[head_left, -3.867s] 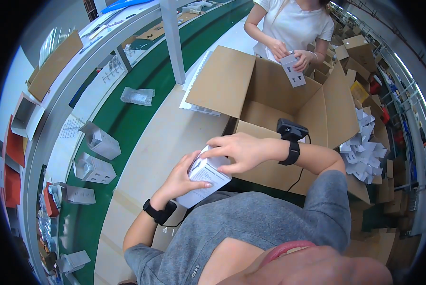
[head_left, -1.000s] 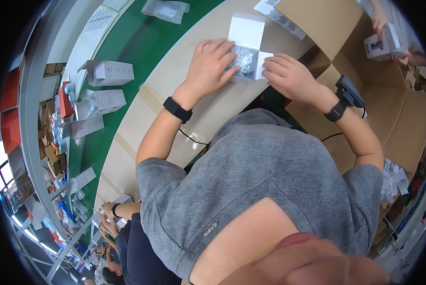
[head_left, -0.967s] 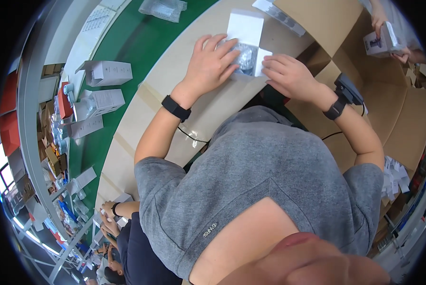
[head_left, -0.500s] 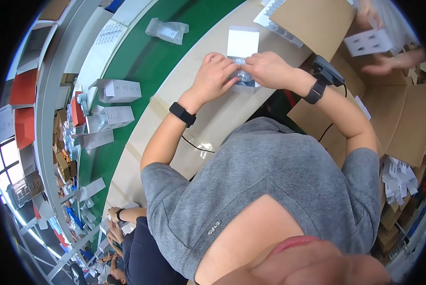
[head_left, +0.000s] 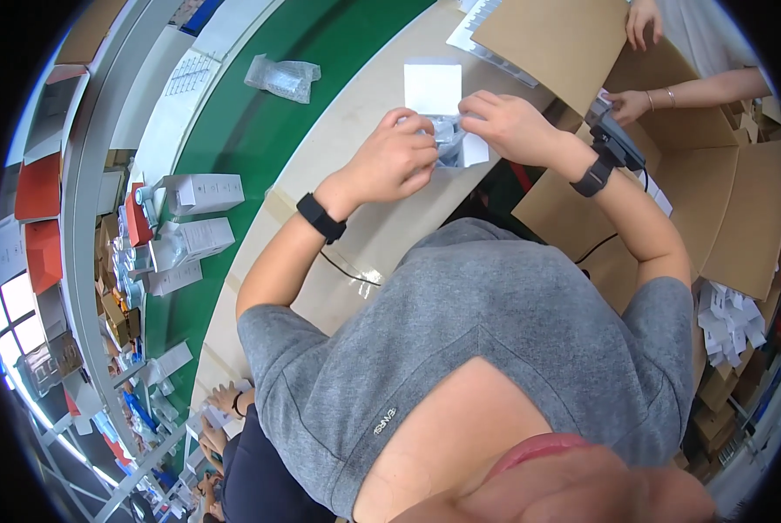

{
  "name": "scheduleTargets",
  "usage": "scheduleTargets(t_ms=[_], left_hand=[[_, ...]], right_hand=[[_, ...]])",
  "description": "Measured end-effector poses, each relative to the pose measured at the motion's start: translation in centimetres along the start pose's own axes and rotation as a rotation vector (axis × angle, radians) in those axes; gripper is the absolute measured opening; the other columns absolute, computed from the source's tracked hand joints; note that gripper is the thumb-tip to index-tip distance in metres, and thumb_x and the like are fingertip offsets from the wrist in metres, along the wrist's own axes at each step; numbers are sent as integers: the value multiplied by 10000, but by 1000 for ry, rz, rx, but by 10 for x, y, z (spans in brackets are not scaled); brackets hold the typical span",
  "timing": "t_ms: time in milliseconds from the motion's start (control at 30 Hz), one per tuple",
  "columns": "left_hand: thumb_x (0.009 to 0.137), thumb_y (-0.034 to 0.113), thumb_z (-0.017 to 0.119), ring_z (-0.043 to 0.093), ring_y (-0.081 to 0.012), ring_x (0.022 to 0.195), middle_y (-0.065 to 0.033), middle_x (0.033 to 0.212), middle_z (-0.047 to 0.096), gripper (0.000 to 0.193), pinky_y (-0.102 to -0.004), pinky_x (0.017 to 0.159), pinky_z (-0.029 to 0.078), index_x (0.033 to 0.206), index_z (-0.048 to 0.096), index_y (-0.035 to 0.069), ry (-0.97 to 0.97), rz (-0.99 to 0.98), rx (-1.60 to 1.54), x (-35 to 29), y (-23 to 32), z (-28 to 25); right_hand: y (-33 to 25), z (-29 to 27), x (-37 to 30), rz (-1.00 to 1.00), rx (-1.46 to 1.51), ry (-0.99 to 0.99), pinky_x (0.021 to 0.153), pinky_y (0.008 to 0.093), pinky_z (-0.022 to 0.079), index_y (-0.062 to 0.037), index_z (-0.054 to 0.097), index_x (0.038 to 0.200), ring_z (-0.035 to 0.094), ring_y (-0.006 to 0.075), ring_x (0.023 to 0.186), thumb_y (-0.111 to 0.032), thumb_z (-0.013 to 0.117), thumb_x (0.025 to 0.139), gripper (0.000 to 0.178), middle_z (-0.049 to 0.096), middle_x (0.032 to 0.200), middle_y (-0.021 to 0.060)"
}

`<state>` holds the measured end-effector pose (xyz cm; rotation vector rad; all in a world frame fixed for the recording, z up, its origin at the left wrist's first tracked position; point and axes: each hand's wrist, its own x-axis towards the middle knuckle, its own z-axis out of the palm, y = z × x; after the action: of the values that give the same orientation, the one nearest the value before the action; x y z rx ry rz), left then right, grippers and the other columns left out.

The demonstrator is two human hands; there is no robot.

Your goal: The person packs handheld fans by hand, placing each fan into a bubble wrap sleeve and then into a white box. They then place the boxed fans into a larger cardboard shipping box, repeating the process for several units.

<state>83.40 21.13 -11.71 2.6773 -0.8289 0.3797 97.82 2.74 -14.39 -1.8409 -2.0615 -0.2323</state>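
A small white box [head_left: 432, 88] stands on the pale bench with its lid flap raised on the far side. Inside lies something in a clear plastic bag [head_left: 448, 132]; its kind is hidden by the wrap. My left hand [head_left: 401, 153] is closed at the box's left side, fingers bent over the edge beside the bag. Across from it, my right hand [head_left: 514, 127] curls its fingers down on the right edge, near a white side flap [head_left: 475, 150]. Both wrists carry dark bands.
Left of the bench runs a green belt [head_left: 220, 139] bearing a bubble-wrapped packet [head_left: 283, 78] and several white boxes [head_left: 203, 193]. A large open carton [head_left: 743, 209] stands to the right, where a co-worker's hand [head_left: 630, 106] reaches in. A black scanner-like device [head_left: 617, 139] is near my right wrist.
My hands have drawn apart from a pinch over the bag to the box's two sides. A white side flap now shows. The co-worker's white piece has gone down toward the carton.
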Motion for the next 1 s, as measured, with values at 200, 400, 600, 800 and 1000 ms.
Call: scheduleTargets(t_ms=[200,400,600,800,1000], left_hand=[[717,165,568,587,-269,703,-78,627,575,170,-369,764,409,855,572,67,-247,-440,122,16,-17,9],[707,152,601,590,-281,620,-117,686,588,221,-373,664,443,900,578,46,-203,-425,215,32,-4,19],[671,167,659,594,-252,660,-119,748,583,209,-366,563,461,810,597,24,-360,-413,180,50,-17,26],[598,183,732,572,-196,671,-84,778,599,282,-311,570,449,815,638,29,-56,-454,-300,35,-35,-18],[528,128,776,530,-141,694,-56,827,619,414,-253,613,423,913,654,38,484,-508,-607,15,-12,-33]], right_hand=[[5,0,3,-32,72,30,665,322,477,-38,502,819,537,243,868,-20,559,668,163,519,950,89],[13,-1,-4,-21,100,57,667,331,477,-37,501,834,540,252,865,-14,567,667,181,521,969,100],[15,-6,-4,-37,98,38,657,334,476,-38,504,825,542,254,853,-14,565,672,167,520,966,98],[11,-41,1,160,401,139,629,321,447,-15,525,826,540,235,814,-6,546,738,91,513,963,104],[-9,-79,31,161,690,246,657,299,425,-17,536,844,537,225,824,-24,561,753,94,496,1023,127]])
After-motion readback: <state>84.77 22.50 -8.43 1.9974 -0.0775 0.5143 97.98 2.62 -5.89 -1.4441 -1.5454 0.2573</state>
